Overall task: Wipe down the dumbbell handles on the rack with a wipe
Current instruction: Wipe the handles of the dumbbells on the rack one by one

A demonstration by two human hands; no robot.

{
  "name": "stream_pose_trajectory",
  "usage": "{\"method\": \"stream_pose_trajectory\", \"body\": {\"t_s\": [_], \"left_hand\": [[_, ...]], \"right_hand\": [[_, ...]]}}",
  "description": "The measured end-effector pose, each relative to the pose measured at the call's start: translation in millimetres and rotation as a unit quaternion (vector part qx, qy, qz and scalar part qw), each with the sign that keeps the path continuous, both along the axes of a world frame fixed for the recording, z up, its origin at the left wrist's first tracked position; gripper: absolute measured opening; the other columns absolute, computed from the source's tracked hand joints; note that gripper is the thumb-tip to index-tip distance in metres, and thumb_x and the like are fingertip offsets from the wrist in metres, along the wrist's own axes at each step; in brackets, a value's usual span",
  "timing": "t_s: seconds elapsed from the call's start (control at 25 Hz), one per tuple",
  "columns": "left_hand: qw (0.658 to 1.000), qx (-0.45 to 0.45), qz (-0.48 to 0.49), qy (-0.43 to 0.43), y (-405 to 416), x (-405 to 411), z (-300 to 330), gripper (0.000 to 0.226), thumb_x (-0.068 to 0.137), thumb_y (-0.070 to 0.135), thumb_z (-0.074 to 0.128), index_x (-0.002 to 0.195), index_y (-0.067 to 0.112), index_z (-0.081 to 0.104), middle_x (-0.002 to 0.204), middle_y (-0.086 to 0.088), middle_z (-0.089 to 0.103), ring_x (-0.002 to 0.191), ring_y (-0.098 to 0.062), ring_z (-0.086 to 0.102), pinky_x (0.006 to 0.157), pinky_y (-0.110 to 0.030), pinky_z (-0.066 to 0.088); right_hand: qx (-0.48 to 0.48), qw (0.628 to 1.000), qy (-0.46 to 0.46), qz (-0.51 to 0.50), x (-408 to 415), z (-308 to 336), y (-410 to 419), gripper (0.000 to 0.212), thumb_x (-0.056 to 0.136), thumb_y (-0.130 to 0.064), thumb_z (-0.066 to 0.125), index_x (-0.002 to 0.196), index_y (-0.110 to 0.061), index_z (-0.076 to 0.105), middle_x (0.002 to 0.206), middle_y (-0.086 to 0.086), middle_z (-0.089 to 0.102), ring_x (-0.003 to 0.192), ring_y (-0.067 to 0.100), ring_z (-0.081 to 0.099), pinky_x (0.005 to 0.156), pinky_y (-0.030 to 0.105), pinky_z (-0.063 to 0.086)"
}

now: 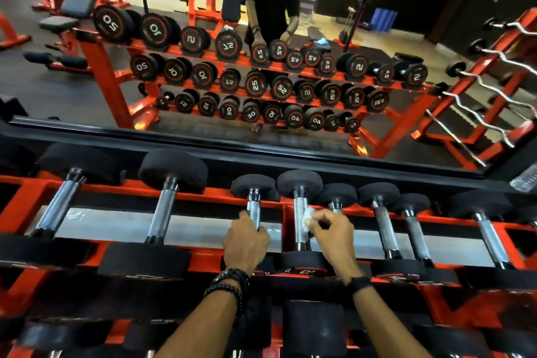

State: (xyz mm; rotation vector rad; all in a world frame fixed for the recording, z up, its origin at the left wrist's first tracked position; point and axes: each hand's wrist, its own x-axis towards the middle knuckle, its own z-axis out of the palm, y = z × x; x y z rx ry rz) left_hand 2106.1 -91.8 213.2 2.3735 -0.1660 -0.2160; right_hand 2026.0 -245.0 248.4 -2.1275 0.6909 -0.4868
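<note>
Several black dumbbells with chrome handles lie across the top tier of a red rack (pixel 203 195). My left hand (pixel 245 244) grips the knurled handle of a small dumbbell (pixel 253 209) near the middle. Just to its right, my right hand (pixel 334 234) pinches a small white wipe (pixel 308 219) against the handle of the neighbouring dumbbell (pixel 299 222). Both wrists wear dark bands. The lower part of each held handle is hidden by my fingers.
A wall mirror (pixel 261 67) behind the rack reflects the full three-tier rack, benches and a person. Larger dumbbells (pixel 162 212) lie to the left, smaller ones (pixel 383 224) to the right. Lower tiers hold more dumbbells (pixel 313 325). A plastic bottle (pixel 526 180) sits at far right.
</note>
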Motion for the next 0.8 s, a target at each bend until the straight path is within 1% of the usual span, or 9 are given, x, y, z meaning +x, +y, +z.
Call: {"method": "stream_pose_trajectory", "body": {"t_s": [0.04, 0.12, 0.28, 0.36, 0.44, 0.48, 0.64, 0.72, 0.8], "left_hand": [[1.0, 0.004, -0.001, -0.002, -1.0, 0.0, 0.1, 0.034, 0.092, 0.03, 0.058, 0.119, 0.012, 0.05, 0.104, -0.007, 0.064, 0.088, -0.023, 0.064, 0.076, -0.033, 0.051], [1.0, 0.013, 0.0, -0.003, -1.4, -0.4, 1.3, 0.035, 0.093, 0.029, 0.059, 0.121, 0.011, 0.049, 0.105, -0.008, 0.064, 0.09, -0.023, 0.064, 0.074, -0.031, 0.049], [1.0, 0.005, 0.002, 0.0, 1.7, -1.5, 2.4, 0.036, 0.09, 0.033, 0.061, 0.118, 0.013, 0.051, 0.102, -0.007, 0.066, 0.085, -0.024, 0.066, 0.078, -0.038, 0.058], [1.0, 0.003, 0.004, -0.002, 1.6, -1.0, 1.1, 0.037, 0.089, 0.035, 0.062, 0.118, 0.015, 0.051, 0.099, -0.005, 0.066, 0.082, -0.022, 0.067, 0.077, -0.04, 0.06], [1.0, 0.0, 0.005, -0.008, 0.3, -1.3, 1.4, 0.038, 0.089, 0.035, 0.063, 0.119, 0.014, 0.051, 0.097, -0.003, 0.065, 0.08, -0.02, 0.066, 0.075, -0.039, 0.06], [1.0, 0.005, 0.005, -0.01, -0.2, -0.6, 1.4, 0.037, 0.09, 0.034, 0.062, 0.118, 0.014, 0.051, 0.097, -0.003, 0.065, 0.081, -0.02, 0.066, 0.076, -0.038, 0.06], [1.0, 0.001, 0.001, 0.002, -0.2, -0.5, 1.6, 0.034, 0.088, 0.032, 0.062, 0.115, 0.014, 0.052, 0.098, -0.004, 0.065, 0.083, -0.023, 0.065, 0.077, -0.037, 0.058], [1.0, -0.005, 0.001, 0.001, 2.3, -1.9, 3.4, 0.033, 0.087, 0.032, 0.061, 0.114, 0.015, 0.053, 0.097, -0.005, 0.064, 0.083, -0.024, 0.065, 0.078, -0.04, 0.058], [1.0, 0.0, 0.002, -0.003, 2.8, -0.7, 2.4, 0.031, 0.088, 0.032, 0.058, 0.114, 0.015, 0.054, 0.097, -0.005, 0.063, 0.084, -0.025, 0.064, 0.079, -0.041, 0.057]], "right_hand": [[0.008, 1.0, 0.016, 0.014, -12.7, -0.7, 1.1, 0.02, 0.082, -0.008, 0.076, 0.071, -0.023, 0.068, 0.077, -0.011, 0.071, 0.076, 0.004, 0.066, 0.073, 0.013, 0.049], [0.045, 0.999, 0.024, 0.02, -10.7, -2.0, -3.5, 0.017, 0.082, -0.007, 0.076, 0.071, -0.019, 0.071, 0.075, -0.008, 0.072, 0.076, 0.005, 0.067, 0.074, 0.017, 0.052], [0.108, 0.993, -0.045, -0.021, 38.6, 7.4, -11.3, 0.01, 0.089, -0.005, 0.067, 0.092, -0.012, 0.074, 0.087, -0.002, 0.074, 0.087, 0.014, 0.07, 0.082, 0.03, 0.057], [0.11, 0.993, -0.02, -0.035, 37.2, 2.2, -10.8, 0.011, 0.092, -0.006, 0.064, 0.091, -0.01, 0.074, 0.087, 0.0, 0.073, 0.086, 0.012, 0.068, 0.079, 0.023, 0.055], [0.071, 0.996, 0.058, -0.005, 10.9, -8.4, -10.4, 0.016, 0.092, -0.006, 0.063, 0.081, -0.003, 0.073, 0.081, 0.006, 0.073, 0.075, 0.007, 0.064, 0.067, 0.01, 0.047], [0.073, 0.993, 0.088, 0.016, -1.7, -10.2, -8.2, 0.019, 0.093, -0.006, 0.062, 0.079, 0.002, 0.072, 0.08, 0.009, 0.073, 0.071, 0.006, 0.061, 0.064, 0.009, 0.045], [0.187, 0.981, 0.048, 0.019, 18.7, -2.5, -18.8, 0.028, 0.097, -0.006, 0.056, 0.075, -0.011, 0.073, 0.079, 0.002, 0.074, 0.075, 0.014, 0.066, 0.068, 0.023, 0.054], [0.25, 0.968, 0.019, -0.014, 43.6, 3.1, -21.4, 0.026, 0.098, -0.008, 0.055, 0.08, -0.011, 0.074, 0.089, 0.014, 0.074, 0.089, 0.03, 0.071, 0.082, 0.04, 0.059], [0.332, 0.942, 0.029, -0.026, 44.7, 2.7, -18.2, 0.026, 0.1, -0.009, 0.048, 0.094, -0.003, 0.072, 0.101, 0.024, 0.071, 0.095, 0.038, 0.068, 0.089, 0.049, 0.056]]}}
